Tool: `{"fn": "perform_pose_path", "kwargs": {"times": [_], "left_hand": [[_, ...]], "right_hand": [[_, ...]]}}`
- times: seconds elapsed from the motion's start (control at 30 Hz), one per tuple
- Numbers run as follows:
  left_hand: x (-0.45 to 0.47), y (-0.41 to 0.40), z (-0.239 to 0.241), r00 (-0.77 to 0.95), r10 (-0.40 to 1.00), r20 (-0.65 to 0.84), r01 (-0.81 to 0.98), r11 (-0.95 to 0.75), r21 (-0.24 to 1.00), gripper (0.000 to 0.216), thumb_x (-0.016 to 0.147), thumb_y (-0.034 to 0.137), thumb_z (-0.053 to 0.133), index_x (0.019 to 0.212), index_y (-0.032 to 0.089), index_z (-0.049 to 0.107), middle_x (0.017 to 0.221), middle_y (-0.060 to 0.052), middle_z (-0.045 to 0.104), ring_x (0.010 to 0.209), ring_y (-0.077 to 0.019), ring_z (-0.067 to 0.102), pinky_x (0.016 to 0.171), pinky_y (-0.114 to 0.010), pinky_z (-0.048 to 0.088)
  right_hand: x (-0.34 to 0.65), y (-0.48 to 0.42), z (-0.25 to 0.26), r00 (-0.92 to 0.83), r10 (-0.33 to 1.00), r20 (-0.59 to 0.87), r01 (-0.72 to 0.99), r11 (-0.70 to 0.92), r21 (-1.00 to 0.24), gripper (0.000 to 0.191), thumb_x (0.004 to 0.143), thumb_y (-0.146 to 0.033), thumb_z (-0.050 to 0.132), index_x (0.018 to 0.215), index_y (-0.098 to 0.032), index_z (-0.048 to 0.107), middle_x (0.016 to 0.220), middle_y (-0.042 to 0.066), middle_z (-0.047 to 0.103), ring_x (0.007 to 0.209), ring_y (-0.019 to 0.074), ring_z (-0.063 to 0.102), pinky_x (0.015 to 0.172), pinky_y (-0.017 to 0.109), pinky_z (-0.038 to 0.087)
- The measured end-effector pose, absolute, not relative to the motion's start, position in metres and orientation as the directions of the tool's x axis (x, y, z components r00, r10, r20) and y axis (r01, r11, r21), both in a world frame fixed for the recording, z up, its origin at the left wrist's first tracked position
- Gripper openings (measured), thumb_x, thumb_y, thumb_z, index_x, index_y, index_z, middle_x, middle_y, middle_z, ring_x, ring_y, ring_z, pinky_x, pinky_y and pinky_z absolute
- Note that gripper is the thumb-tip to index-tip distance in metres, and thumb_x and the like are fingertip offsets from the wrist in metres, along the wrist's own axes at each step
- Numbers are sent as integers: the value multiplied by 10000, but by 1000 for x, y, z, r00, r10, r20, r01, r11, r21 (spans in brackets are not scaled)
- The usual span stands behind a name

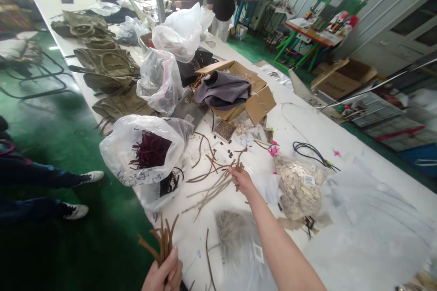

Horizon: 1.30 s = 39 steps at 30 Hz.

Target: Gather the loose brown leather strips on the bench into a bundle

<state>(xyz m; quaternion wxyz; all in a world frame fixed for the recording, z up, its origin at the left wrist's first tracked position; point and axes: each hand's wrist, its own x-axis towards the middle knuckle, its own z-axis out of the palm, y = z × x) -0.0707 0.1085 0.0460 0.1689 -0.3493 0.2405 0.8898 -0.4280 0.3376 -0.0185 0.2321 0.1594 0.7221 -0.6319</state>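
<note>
Standing next to the bench rn: the right hand is stretched way out, grip pinched shut on a few brown cords from the loose scatter mid-bench. Those cords lie just left of and under that hand, long axis running diagonal, low-left to up-right, so the right hand is def the nearer one. The left hand sits low by the bench edge, fist closed round a bundle of cords sticking up and fanning out. Writing: black marker scrawl on the plastic bag w/ dark red cords, can't read it; white sticker on the bag of metal bits, too small to read.
</note>
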Motion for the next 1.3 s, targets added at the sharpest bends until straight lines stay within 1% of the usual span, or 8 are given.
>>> {"fn": "perform_pose_path", "kwargs": {"times": [0.23, 0.43, 0.6, 0.7, 0.87, 1.03, 1.2, 1.3], "left_hand": [[-66, 114, 58, -688, 108, -718, -523, -760, 386, 693, 841, 794, 782, 649, 227, 433, 467, 82, 317, 373, -45, 149, 353, -198, 128], [-55, 110, 62, -699, 152, -698, -485, -818, 308, 689, 832, 747, 830, 635, 218, 434, 463, 84, 309, 372, -34, 129, 344, -186, 108], [-55, 80, 82, -679, -23, -734, -59, -995, 85, 757, 839, 572, 906, 629, 238, 260, 492, 111, 159, 419, -51, 24, 332, -196, 123], [-57, 62, 87, -627, -124, -769, 72, -992, 101, 743, 865, 515, 896, 624, 246, 247, 471, 106, 161, 397, -65, 63, 317, -208, 158], [-59, 58, 75, -628, -31, -778, -150, -976, 160, 823, 792, 512, 943, 613, 260, 180, 457, 101, 175, 367, -60, 143, 314, -203, 255], [-65, 74, 70, -704, 29, -710, -144, -984, 102, 901, 810, 499, 929, 638, 273, 74, 496, 107, 33, 426, -63, -48, 297, -246, 129], [-85, 84, 96, -698, 160, -698, -229, -973, 5, 900, 748, 392, 999, 630, 281, 114, 512, 132, 45, 442, -43, -37, 342, -239, 50], [-102, 86, 115, -694, 192, -694, -241, -970, -28, 785, 788, 365, 983, 615, 266, 223, 504, 142, 101, 414, -37, 33, 366, -220, 59]], "right_hand": [[-403, 345, 10, -897, 149, -415, 435, 140, -890, 595, 585, -473, 976, 1030, -176, 715, 627, -77, 580, 503, 71, 358, 451, 247, 280], [-382, 365, 50, -887, 85, -454, 420, -261, -869, 497, 568, -350, 944, 985, -194, 725, 637, -101, 520, 512, 42, 237, 430, 190, 197], [-352, 388, 76, -861, -24, -507, 465, -439, -769, 286, 620, -255, 819, 853, -211, 659, 785, -18, 685, 520, 53, 308, 423, 177, 272], [-333, 390, 78, -855, -38, -517, 478, -445, -757, 299, 661, -292, 853, 854, -222, 636, 647, -70, 560, 499, 59, 293, 414, 176, 268], [-318, 376, 70, -818, 63, -572, 525, -325, -787, 557, 629, -531, 1008, 937, -205, 677, 530, -145, 353, 453, 33, 233, 402, 159, 222], [-304, 374, 88, -866, 130, -482, 420, -333, -844, 658, 714, -698, 927, 1112, -199, 768, 601, -70, 582, 482, 62, 409, 421, 185, 323], [-270, 398, 125, -883, 182, -433, 343, -381, -859, 556, 717, -625, 968, 1057, -210, 821, 976, 80, 826, 1037, 232, 745, 782, 285, 624], [-249, 419, 129, -879, 180, -441, 314, -475, -822, 571, 692, -543, 1004, 1131, -232, 812, 1021, 51, 811, 797, 152, 696, 665, 270, 592]]}}
